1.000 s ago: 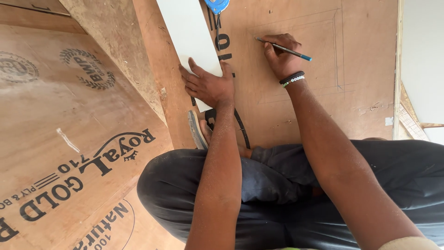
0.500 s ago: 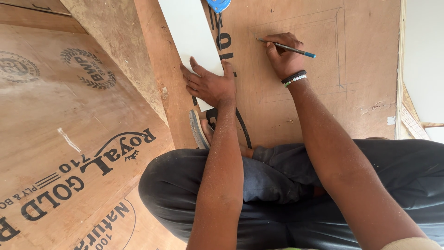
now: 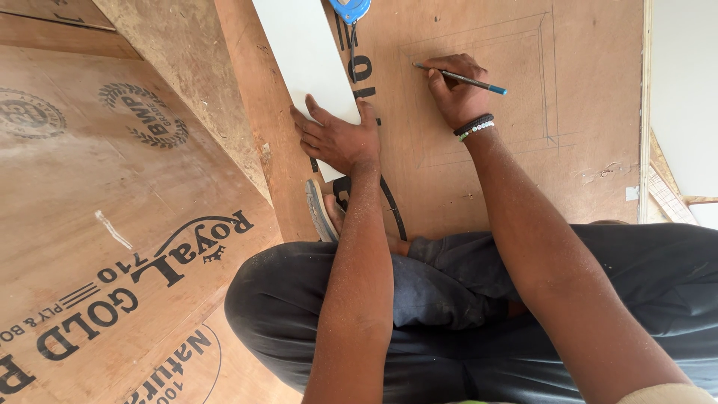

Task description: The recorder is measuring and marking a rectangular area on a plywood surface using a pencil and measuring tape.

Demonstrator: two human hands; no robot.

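Plywood sheet [image 3: 479,172] under right hand's [image 3: 456,93] pencil [image 3: 464,78].

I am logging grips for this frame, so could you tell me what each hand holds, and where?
The right hand pinches a pencil near its tip. The left hand grips nothing; it presses flat on the white board's near end.

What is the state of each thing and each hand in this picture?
Left hand: flat, pressing the white flat strip onto the brown plywood sheet.
Right hand: gripping the blue pencil, tip on the sheet.
Blue tape measure: lying at the top edge.
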